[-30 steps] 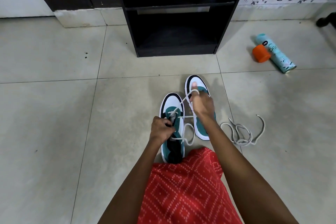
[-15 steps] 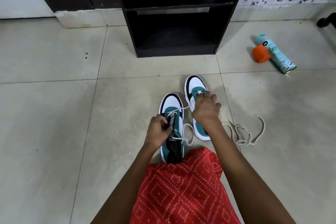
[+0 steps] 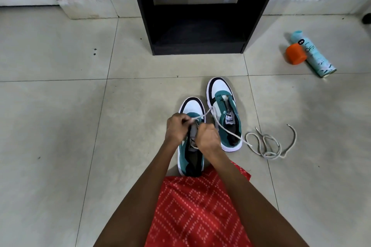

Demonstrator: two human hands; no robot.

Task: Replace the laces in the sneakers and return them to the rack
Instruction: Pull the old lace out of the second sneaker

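The near sneaker [image 3: 191, 106] lies on the tiled floor [image 3: 60, 126] just ahead of the red patterned garment [image 3: 200, 206]. Its long axis runs straight away from the person, toe toward the black rack [image 3: 196, 26]. The far sneaker [image 3: 225, 114] sits just beside it on the right, parallel, toe leaning slightly left and set further forward (its tongue is bare of lacing).

Both forearms reach down and converge over the near sneaker's eyelet rows, backs of the hands upward. The left hand [image 3: 176, 128] has its fingers curled, pinching the white lace [image 3: 228, 129] at the fingertips. The right hand [image 3: 207, 136] is curled tight against it over the tongue, closed on the same lace – its fingertips are hidden behind the knuckles.

From the left fingertips the lace rises toward the toes, bends, then trails back across the far sneaker to the floor. A loose lace [image 3: 269, 144] lies coiled further right – well apart from the spray can [image 3: 316, 58] and orange cap [image 3: 296, 54].
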